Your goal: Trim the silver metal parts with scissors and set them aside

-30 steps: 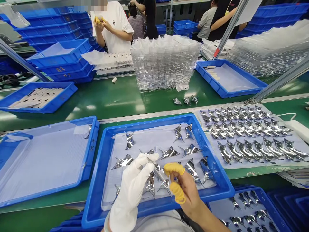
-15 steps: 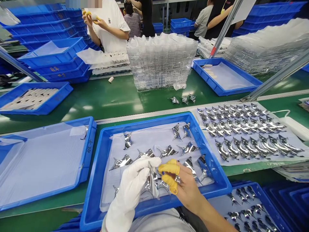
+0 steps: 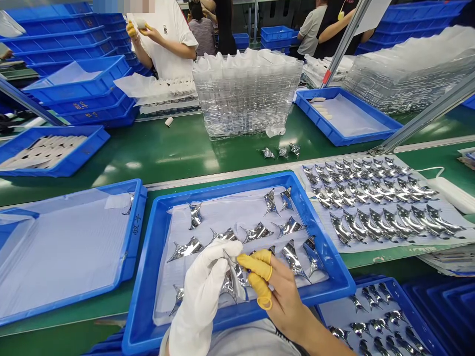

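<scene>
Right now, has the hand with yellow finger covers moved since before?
Yes, the right hand moved left, toward the white-gloved left hand, compared with the blue tray.

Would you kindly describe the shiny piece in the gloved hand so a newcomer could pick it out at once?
On the green belt, find the blue tray at front centre. Among its mirror-silver spiky pieces, the wanted piece alone is lifted, pinched in the white-gloved left hand beside the yellow finger cots of the right hand.

Left hand white-gloved and upright — right hand bare, curled just beside it
</scene>
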{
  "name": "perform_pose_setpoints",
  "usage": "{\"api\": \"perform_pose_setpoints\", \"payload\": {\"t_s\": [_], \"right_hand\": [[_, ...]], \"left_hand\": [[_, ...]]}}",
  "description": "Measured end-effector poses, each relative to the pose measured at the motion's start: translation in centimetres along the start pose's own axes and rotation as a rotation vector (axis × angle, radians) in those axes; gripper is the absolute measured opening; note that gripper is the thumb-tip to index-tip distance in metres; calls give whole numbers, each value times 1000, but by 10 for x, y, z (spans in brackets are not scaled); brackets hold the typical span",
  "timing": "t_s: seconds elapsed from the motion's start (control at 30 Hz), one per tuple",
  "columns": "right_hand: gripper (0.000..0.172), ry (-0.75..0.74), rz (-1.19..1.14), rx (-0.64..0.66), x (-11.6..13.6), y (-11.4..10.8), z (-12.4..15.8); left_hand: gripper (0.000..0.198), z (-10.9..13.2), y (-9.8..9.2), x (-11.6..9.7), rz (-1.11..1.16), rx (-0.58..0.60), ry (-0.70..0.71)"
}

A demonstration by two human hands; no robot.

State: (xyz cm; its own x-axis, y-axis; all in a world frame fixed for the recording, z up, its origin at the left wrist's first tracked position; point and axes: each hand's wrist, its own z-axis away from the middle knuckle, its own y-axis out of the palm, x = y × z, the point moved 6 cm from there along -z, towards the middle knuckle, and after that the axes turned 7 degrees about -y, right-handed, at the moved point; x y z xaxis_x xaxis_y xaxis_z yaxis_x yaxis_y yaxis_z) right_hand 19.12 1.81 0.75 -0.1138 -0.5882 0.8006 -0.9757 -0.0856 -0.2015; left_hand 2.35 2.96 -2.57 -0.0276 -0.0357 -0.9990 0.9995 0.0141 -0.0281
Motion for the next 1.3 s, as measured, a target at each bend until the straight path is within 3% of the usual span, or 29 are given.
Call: {"api": "perform_pose_setpoints", "payload": {"t_s": [0.47,0.87,1.03,1.3], "right_hand": [[36,-61,6,-17,-2,6,-6],[28,135,-181,-126,-20,14,4],[26,215,-296,-103,-23,11,10],[23,24,-52,55,-7,0,-10]], "left_hand": [[21,-3,5,-2,103,-5,13],[29,2,9,10,157,-72,-101],[31,-4,4,10,181,20,-95],[32,-10,4,11,158,148,-122]]}}
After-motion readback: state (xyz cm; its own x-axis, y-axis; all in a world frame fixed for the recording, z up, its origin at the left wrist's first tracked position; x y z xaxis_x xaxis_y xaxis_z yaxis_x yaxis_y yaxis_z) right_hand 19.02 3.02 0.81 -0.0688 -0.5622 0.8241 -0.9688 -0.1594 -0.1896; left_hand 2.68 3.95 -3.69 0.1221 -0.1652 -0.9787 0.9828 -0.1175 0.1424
